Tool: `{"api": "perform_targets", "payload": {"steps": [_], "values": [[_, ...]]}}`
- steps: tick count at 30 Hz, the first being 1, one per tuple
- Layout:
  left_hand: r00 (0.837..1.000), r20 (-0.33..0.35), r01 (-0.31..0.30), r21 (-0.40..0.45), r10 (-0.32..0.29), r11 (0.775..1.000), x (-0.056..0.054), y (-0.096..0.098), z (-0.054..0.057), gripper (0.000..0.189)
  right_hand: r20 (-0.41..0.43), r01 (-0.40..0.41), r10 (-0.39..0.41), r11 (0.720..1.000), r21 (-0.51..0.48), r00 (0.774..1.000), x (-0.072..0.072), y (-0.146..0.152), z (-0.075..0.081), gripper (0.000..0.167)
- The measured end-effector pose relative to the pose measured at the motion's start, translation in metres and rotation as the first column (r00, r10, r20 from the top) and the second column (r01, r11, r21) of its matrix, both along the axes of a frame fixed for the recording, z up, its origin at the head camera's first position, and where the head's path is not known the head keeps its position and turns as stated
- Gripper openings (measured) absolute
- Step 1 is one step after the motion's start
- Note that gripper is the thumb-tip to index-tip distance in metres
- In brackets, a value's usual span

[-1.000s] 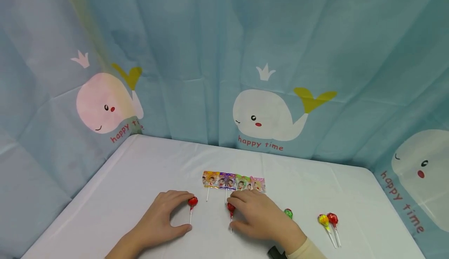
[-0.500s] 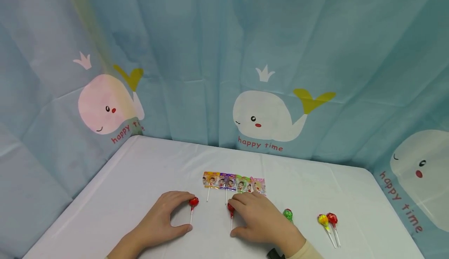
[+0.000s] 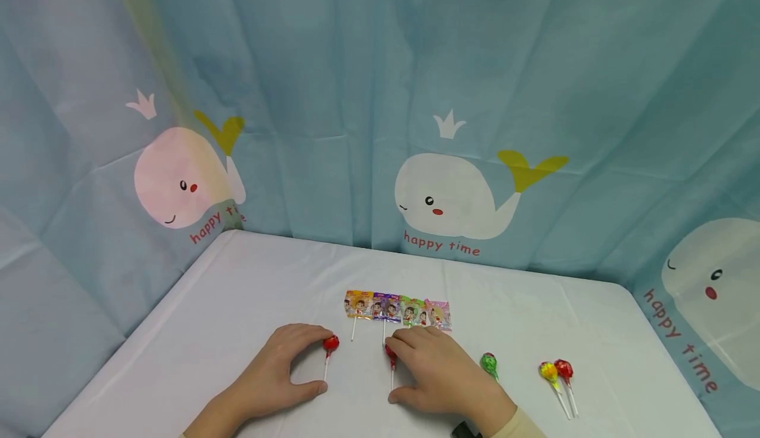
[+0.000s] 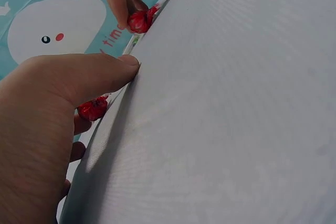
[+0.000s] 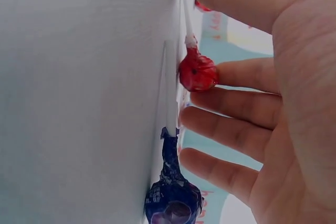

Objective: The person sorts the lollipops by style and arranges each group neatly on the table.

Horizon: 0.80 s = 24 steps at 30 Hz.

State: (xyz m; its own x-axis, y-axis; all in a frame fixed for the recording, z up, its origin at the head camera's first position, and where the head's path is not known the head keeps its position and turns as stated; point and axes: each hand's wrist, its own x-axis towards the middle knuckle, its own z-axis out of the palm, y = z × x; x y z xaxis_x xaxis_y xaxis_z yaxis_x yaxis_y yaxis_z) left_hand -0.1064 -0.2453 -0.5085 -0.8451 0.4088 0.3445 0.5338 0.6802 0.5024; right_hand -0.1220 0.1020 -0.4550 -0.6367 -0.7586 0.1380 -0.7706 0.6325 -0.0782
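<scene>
Locate red lollipop (image 3: pixel 330 344) at three o'clock from left hand (image 3: pixel 278 369), second red lollipop (image 3: pixel 390 353) at nine from right hand (image 3: pixel 438 371), lengthwise twelve-to-six; note both hands relaxed, grasping neither.

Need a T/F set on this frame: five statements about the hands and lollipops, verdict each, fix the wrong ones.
1. A round red foil-wrapped lollipop is at the fingers of the left hand. True.
2. In the head view, the right end of the flat-packet row is orange. False: the flat pink packet is there; the flat orange packet is at the left end.
3. A round yellow wrapped lollipop lies beside another red one. True.
4. The fingers of the right hand are on the round green lollipop. False: they are at a red lollipop.
5. The right wrist view shows a round dark blue wrapped lollipop. True.
</scene>
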Motion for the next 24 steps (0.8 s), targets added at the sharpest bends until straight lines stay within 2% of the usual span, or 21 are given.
{"api": "perform_targets", "payload": {"steps": [5, 13, 24], "values": [[0.999, 0.04, 0.002, -0.011, -0.002, 1.0, 0.0008, 0.0005, 0.0002, 0.073, 0.014, 0.017, -0.017, 1.0, 0.009, 1.0, 0.0009, -0.0021, -0.0009, 0.071], [0.999, 0.027, 0.025, -0.024, -0.024, 0.999, -0.0014, 0.0003, 0.0, 0.072, 0.012, 0.026, -0.026, 1.0, 0.018, 1.0, 0.0009, -0.0031, -0.0021, 0.07], [0.999, 0.03, 0.016, -0.024, -0.016, 1.0, -0.0014, -0.0006, -0.0018, 0.07, -0.064, -0.039, 0.039, 0.999, -0.01, 0.997, -0.0012, -0.0031, -0.005, 0.068]]}}
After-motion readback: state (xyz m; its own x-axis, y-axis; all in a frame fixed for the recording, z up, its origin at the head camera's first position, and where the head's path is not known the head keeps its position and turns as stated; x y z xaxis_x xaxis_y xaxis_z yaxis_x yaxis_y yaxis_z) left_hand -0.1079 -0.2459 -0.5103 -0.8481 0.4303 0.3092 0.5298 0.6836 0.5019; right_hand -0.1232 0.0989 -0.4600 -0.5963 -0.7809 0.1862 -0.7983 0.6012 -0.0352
